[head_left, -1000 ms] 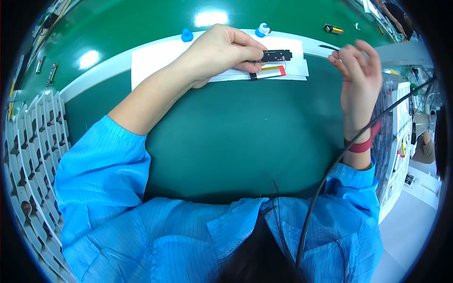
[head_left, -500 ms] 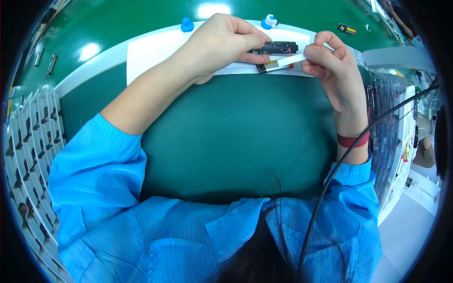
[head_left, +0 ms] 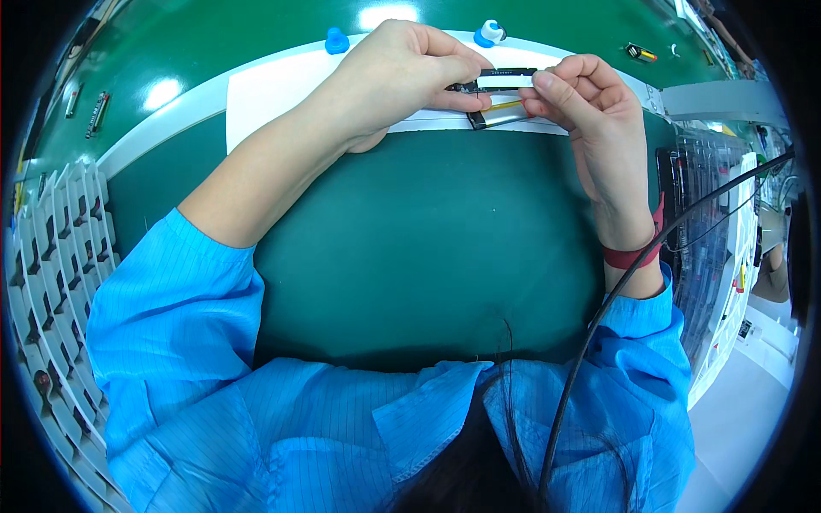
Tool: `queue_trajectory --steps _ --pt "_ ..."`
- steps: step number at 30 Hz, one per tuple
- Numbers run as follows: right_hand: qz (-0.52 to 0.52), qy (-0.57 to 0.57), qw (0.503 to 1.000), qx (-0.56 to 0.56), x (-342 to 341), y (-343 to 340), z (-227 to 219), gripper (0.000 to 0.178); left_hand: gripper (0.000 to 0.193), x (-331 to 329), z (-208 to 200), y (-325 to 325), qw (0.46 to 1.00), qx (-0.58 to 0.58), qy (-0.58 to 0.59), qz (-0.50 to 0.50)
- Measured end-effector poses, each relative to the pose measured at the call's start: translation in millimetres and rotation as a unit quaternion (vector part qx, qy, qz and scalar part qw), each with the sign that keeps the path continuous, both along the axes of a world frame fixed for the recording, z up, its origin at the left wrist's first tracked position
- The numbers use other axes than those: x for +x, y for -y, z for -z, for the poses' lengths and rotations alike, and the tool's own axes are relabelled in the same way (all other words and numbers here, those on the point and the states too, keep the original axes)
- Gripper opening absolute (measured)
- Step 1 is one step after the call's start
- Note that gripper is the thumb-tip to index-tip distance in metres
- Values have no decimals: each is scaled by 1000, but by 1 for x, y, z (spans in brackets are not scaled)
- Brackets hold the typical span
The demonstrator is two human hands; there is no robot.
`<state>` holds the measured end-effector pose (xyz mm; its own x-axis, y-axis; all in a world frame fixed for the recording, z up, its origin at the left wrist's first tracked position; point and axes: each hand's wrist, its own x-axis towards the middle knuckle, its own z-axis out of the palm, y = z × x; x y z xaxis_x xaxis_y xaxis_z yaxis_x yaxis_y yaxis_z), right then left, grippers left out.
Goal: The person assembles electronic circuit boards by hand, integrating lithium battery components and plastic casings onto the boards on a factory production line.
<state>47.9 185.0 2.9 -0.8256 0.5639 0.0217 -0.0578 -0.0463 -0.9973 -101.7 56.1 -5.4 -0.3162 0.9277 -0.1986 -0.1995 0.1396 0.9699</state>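
Observation:
My left hand (head_left: 398,81) is closed on the left end of a slim black circuit board (head_left: 522,72) over a white sheet (head_left: 282,94). Between the thumb and fingertips of my right hand (head_left: 599,107) is the right end of a white strip (head_left: 505,82). The strip lies lengthwise along the board's face, covering part of it; whether it sticks there I cannot tell. Just below is a flat silver piece with a black end and a yellow edge (head_left: 502,114), close to the fingers of both hands. My left fingers hide the board's left end.
Beyond the sheet stand a blue bottle (head_left: 336,40) and a white-and-blue one (head_left: 490,34). A pale slotted rack (head_left: 64,248) fills the left side; clear plastic trays (head_left: 710,188) stack up at right. A black cable (head_left: 599,321) crosses in front of my right forearm.
My right hand has moved left, bringing the white strip from beside the circuit board onto its face. My left hand keeps its grip on the board.

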Motion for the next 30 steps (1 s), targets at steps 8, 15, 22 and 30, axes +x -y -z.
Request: queue_trajectory --steps 8,15,22,30 --pt "-1 -14 1000 0 0 -1 3 11 28 0 1 1 1000 5 1 1" --pt "4 -8 1000 -7 2 -3 6 10 27 -1 2 -1 1000 1 19 10" --pt "1 -8 1000 20 1 -2 6 11 27 -2 3 -1 1000 10 7 6" --pt "31 -11 999 -3 0 3 6 10 27 -2 4 -2 1000 12 16 20"
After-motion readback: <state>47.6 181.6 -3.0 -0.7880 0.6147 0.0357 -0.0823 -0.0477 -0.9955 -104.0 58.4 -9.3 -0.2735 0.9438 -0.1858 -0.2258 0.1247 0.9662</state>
